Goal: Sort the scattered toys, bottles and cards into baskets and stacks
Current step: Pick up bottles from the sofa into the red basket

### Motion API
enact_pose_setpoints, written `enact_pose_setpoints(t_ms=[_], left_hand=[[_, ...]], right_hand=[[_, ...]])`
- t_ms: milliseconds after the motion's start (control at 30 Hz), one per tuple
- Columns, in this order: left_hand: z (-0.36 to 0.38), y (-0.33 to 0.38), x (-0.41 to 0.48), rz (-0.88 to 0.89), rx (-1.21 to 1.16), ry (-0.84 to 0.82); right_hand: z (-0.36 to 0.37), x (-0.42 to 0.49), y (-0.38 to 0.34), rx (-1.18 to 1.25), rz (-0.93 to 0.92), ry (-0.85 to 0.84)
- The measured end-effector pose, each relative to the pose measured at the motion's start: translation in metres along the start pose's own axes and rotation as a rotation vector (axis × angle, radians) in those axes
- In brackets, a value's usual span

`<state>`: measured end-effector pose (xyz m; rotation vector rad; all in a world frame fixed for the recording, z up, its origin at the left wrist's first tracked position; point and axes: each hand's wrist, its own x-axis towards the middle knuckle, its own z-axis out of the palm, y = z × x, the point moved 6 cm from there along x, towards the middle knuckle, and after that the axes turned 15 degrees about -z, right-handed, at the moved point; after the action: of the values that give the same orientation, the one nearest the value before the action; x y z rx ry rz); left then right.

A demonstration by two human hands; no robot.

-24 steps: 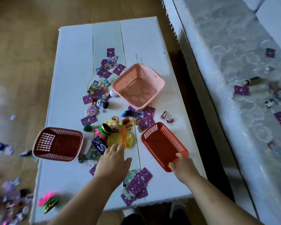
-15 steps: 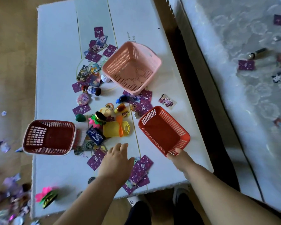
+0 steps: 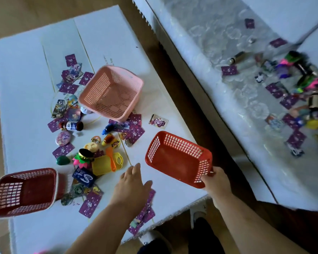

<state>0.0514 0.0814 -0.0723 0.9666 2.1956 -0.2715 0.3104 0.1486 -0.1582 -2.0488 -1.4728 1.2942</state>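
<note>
My right hand (image 3: 214, 182) grips the near corner of the orange-red basket (image 3: 174, 163), which sits tilted at the white table's (image 3: 26, 74) near right. My left hand (image 3: 131, 187) hovers flat with fingers straight over purple cards (image 3: 145, 211) near the front edge. An empty pink basket (image 3: 111, 92) stands mid-table. A dark red basket (image 3: 24, 191) lies at the near left. Between them lie small toys, a yellow toy board (image 3: 102, 165), an orange brush (image 3: 111, 158), a small bottle (image 3: 73, 125) and scattered purple cards (image 3: 68, 88).
A pale sofa (image 3: 218, 88) runs along the right, strewn with more purple cards (image 3: 229, 70), a small bottle (image 3: 236, 57) and bright toys (image 3: 299, 70). A dark gap of floor separates table and sofa. My feet show below the table's front edge.
The view swung right, bringing more of the sofa in. My right hand took hold of the orange-red basket's corner and lifted that end. My left hand stayed flat over the near cards.
</note>
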Motion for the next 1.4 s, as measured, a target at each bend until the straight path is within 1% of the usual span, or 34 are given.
enact_pose_setpoints(t_ms=[33, 133, 300, 367, 533, 700, 800, 833, 933, 1033, 1067, 1100, 1200, 1267, 1333, 1400], left_hand=[[-0.003, 0.005, -0.001, -0.01, -0.011, -0.004], [-0.006, 0.039, -0.006, 0.0, 0.017, -0.004], [-0.004, 0.124, -0.022, 0.081, 0.027, 0.009], [-0.005, 0.153, -0.028, 0.103, -0.035, 0.014], [0.012, 0.23, -0.033, 0.101, -0.121, -0.104], [0.037, 0.331, -0.031, 0.037, -0.259, -0.226], [0.059, 0.386, -0.03, -0.026, -0.374, -0.377], [0.072, 0.417, -0.027, -0.03, -0.38, -0.426], [0.08, 0.453, -0.02, -0.013, -0.363, -0.409], [0.094, 0.481, 0.001, -0.031, -0.366, -0.357], [0.092, 0.487, 0.004, -0.051, -0.374, -0.34], [0.091, 0.498, 0.008, -0.058, -0.372, -0.317], [0.085, 0.528, 0.012, -0.051, -0.357, -0.259], [0.089, 0.549, 0.015, -0.038, -0.381, -0.269], [0.099, 0.568, 0.023, -0.022, -0.388, -0.277], [0.109, 0.586, 0.03, -0.003, -0.391, -0.284]], right_hand=[[-0.004, 0.0, 0.001, 0.022, -0.014, -0.016], [-0.036, -0.004, 0.003, 0.073, -0.022, 0.006], [-0.107, -0.002, 0.018, 0.2, 0.014, 0.098], [-0.135, 0.007, 0.026, 0.237, 0.02, 0.13], [-0.208, 0.05, 0.056, 0.267, 0.063, 0.184], [-0.293, 0.115, 0.077, 0.259, 0.043, 0.136], [-0.341, 0.144, 0.086, 0.277, 0.055, 0.148], [-0.366, 0.159, 0.098, 0.28, 0.073, 0.155], [-0.39, 0.18, 0.115, 0.356, 0.106, 0.132], [-0.406, 0.204, 0.141, 0.463, 0.171, 0.065], [-0.409, 0.211, 0.148, 0.494, 0.196, 0.08], [-0.415, 0.221, 0.157, 0.519, 0.216, 0.133], [-0.433, 0.244, 0.184, 0.557, 0.253, 0.353], [-0.442, 0.26, 0.208, 0.528, 0.297, 0.461], [-0.445, 0.277, 0.232, 0.454, 0.346, 0.495], [-0.448, 0.293, 0.251, 0.317, 0.409, 0.491]])
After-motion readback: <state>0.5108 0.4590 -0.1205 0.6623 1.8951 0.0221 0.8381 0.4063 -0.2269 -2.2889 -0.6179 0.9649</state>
